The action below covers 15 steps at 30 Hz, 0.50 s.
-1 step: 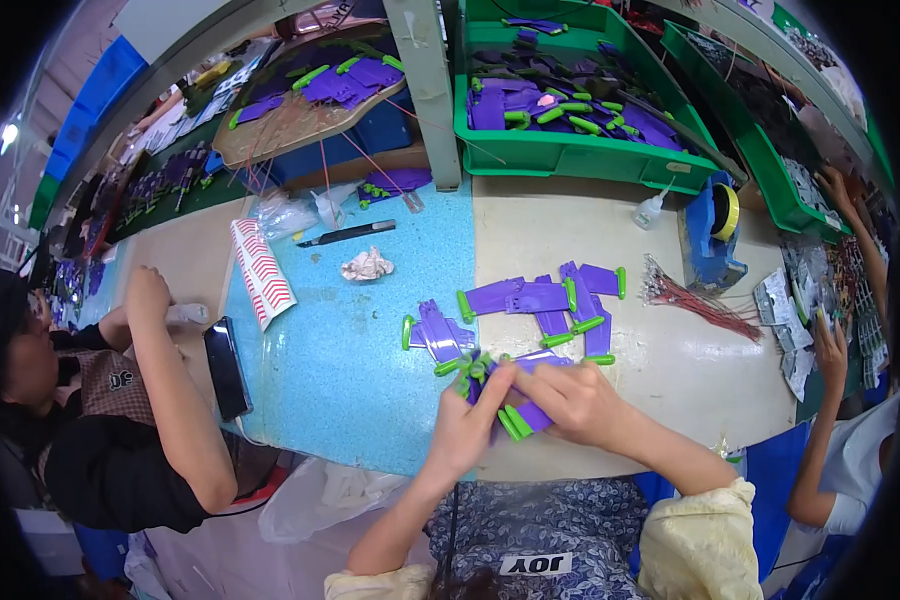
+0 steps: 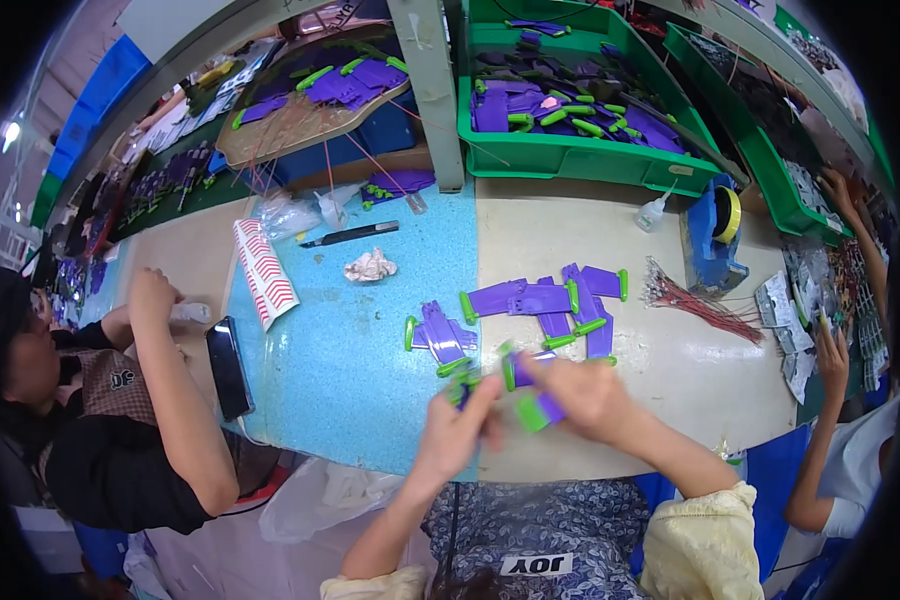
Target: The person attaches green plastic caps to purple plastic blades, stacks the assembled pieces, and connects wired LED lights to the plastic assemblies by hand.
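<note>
My left hand [image 2: 448, 432] is closed on small green-and-purple plastic parts [image 2: 460, 380], held over the near edge of the table. Just to the right, my right hand [image 2: 585, 400] is closed and smeared by motion. It grips a flat purple plastic piece with a green end [image 2: 540, 410]; the fingers cover much of it. Beyond the hands lie several purple plastic pieces with green ends [image 2: 497, 299], some overlapping. A smaller overlapping group [image 2: 440, 335] lies on the blue mat, nearest to my left hand. A further piece under my right hand is partly hidden.
A green bin [image 2: 590, 155] of purple pieces stands at the back. Right of centre are a glue bottle [image 2: 651, 212], a tape dispenser [image 2: 715, 240] and red wires [image 2: 705, 303]. A black pen-like tool [image 2: 350, 234], crumpled tissue [image 2: 370, 265] and phone [image 2: 229, 368] lie left, beside a co-worker's arm [image 2: 180, 400].
My hands, formerly together over the pieces, have come apart. The right hand has shifted slightly right with a purple piece, while the left keeps the green-and-purple parts.
</note>
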Each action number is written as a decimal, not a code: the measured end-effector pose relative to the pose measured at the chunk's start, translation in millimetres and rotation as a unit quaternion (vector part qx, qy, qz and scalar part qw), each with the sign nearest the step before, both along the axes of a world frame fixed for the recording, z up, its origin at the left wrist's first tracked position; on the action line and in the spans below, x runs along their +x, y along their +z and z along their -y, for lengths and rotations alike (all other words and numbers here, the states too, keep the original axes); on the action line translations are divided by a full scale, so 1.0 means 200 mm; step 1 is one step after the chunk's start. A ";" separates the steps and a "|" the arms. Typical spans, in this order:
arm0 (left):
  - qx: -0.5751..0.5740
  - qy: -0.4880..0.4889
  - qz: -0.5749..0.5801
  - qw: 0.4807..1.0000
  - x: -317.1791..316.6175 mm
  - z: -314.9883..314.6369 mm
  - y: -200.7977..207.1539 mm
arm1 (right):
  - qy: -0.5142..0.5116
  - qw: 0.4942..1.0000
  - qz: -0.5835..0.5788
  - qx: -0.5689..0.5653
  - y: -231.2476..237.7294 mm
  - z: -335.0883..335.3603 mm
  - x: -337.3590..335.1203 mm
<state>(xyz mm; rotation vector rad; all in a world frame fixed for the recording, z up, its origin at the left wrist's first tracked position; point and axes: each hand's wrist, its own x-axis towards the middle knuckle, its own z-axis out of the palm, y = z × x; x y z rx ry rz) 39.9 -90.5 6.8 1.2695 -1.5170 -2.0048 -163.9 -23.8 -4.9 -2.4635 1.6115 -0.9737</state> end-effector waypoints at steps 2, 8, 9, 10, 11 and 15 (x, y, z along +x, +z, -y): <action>0.005 0.121 -0.007 0.993 0.16 0.01 -0.07 | -0.078 0.990 0.119 -0.001 0.02 0.06 -0.05; 0.053 0.218 -0.148 0.963 0.10 -0.09 -0.12 | -0.134 0.973 0.132 0.134 -0.07 0.53 0.26; 0.076 0.220 -0.154 0.960 0.09 -0.11 -0.12 | -0.118 0.962 0.099 0.224 -0.04 0.63 0.26; 0.100 0.224 -0.160 0.956 0.10 -0.13 -0.14 | -0.101 0.943 0.064 0.311 -0.03 0.69 0.26; 0.122 0.166 -0.208 0.956 0.15 -0.13 -0.19 | -0.081 0.948 0.133 0.279 -0.06 0.71 0.27; 0.330 0.160 -0.501 0.784 0.22 -0.10 -0.31 | 0.045 0.910 0.356 0.207 0.06 0.42 0.32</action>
